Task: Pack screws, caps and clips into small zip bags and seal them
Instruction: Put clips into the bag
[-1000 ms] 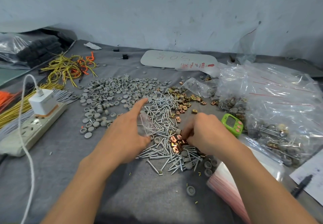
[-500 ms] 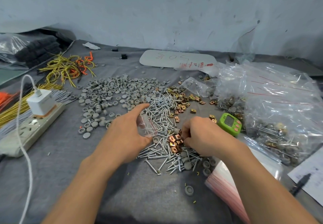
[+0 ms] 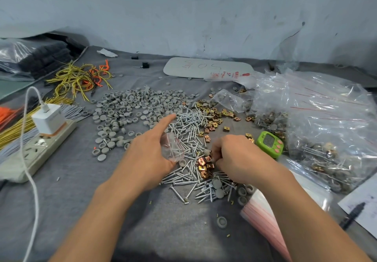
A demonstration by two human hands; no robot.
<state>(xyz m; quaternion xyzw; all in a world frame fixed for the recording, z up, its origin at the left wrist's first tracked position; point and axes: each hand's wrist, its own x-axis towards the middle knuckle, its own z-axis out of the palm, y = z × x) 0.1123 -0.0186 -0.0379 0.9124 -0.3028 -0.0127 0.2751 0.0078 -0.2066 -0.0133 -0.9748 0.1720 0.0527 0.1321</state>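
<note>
A: What do we take in first?

B: The bench (image 3: 61, 200) under its grey cloth. On its right side we see a big heap of clear filled bags (image 3: 330, 122), with screws and caps showing through the plastic.

A: And the loose stock?

B: We have the grey caps (image 3: 132, 108) spread wide across the middle. Just right of them lie the screws (image 3: 189, 127) in a dense pile that runs toward us. At the left edge there is a power strip (image 3: 38, 151) with a white charger (image 3: 48, 118) plugged in, and yellow wires (image 3: 79, 78) lie behind it.

A: Where are the hands?

B: Both are over the near part of the screw pile. The left hand (image 3: 149, 155) has its forefinger stretched out toward the caps, and its thumb and other fingers hold a small zip bag (image 3: 173, 147) just above the screws. The right hand (image 3: 238, 157) is knuckles-up, with its fingers curled down and pinching at the copper clips (image 3: 205, 165).

A: Can we see anything inside that small bag?

B: We cannot tell, because it is clear and crumpled.

A: What else is smaller?

B: Under the right forearm we see a stack of empty zip bags (image 3: 263, 219) with pink strips. A green timer (image 3: 269, 143) stands just beyond the right hand, and brass clips (image 3: 214, 114) are scattered at the far right of the screws.
</note>
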